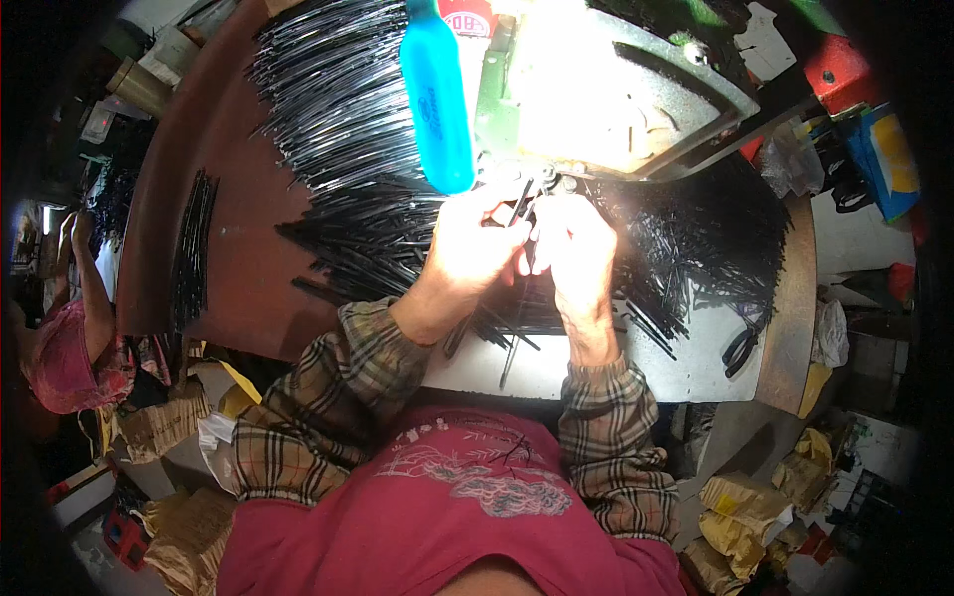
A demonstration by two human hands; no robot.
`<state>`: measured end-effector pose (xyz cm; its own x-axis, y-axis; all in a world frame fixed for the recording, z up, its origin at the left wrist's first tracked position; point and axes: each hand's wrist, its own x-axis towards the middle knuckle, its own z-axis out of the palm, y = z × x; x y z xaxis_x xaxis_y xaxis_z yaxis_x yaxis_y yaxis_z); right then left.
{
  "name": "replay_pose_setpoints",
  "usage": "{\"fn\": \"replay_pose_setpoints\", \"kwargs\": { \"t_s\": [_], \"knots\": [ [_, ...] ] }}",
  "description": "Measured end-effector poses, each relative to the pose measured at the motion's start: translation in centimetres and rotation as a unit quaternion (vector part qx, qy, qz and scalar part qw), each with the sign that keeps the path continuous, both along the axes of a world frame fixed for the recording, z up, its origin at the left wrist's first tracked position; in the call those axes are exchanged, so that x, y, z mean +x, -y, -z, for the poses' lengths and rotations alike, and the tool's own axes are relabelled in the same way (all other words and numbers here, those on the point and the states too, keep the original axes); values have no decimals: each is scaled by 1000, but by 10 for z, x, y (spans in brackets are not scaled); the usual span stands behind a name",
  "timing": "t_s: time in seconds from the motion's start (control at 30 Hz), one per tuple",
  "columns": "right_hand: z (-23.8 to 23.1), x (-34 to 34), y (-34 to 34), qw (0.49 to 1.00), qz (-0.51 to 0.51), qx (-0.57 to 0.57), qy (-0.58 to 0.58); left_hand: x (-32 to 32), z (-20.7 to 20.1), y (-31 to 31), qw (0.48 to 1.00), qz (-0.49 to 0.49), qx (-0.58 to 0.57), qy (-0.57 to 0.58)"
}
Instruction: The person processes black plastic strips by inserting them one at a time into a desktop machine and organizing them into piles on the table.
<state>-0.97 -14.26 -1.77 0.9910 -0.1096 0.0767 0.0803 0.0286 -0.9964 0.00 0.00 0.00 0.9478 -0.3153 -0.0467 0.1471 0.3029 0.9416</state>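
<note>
Between left hand (pixel 462 248) and right hand (pixel 578 238), one black strip (pixel 522 200) is pinched (loose strips (pixel 691 238) are heaped alongside both).

The left forearm (pixel 333 392) extends forward and inward. The right forearm (pixel 608 422) runs nearly straight ahead. The left hand (pixel 459 248) and right hand (pixel 578 238) are positioned close together (glare washes out detail on both), fingers curled inward. The left thumb and fingers form a pinch.
</note>
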Motion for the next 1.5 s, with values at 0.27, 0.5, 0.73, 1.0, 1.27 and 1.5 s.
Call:
{"fn": "replay_pose_setpoints", "kwargs": {
  "t_s": [0.27,0.5,0.73,1.0,1.27,1.5],
  "knots": [
    [-7,13,1,997,-26,48,48,8,-8,8,1000,-26,-10,-9],
    [-10,12,0,992,-19,115,54,9,-7,13,999,-27,11,-35],
    [-20,10,-2,990,-17,132,39,7,-12,16,998,-61,-14,-29],
    [-15,14,2,991,-34,128,-6,-11,-16,-10,998,32,-34,-32],
    [-14,13,-1,988,-20,155,-11,-41,-38,-24,984,50,35,-167],
    [-16,16,0,993,-20,115,0,-48,-39,-26,984,61,28,-164]
  ]
}}
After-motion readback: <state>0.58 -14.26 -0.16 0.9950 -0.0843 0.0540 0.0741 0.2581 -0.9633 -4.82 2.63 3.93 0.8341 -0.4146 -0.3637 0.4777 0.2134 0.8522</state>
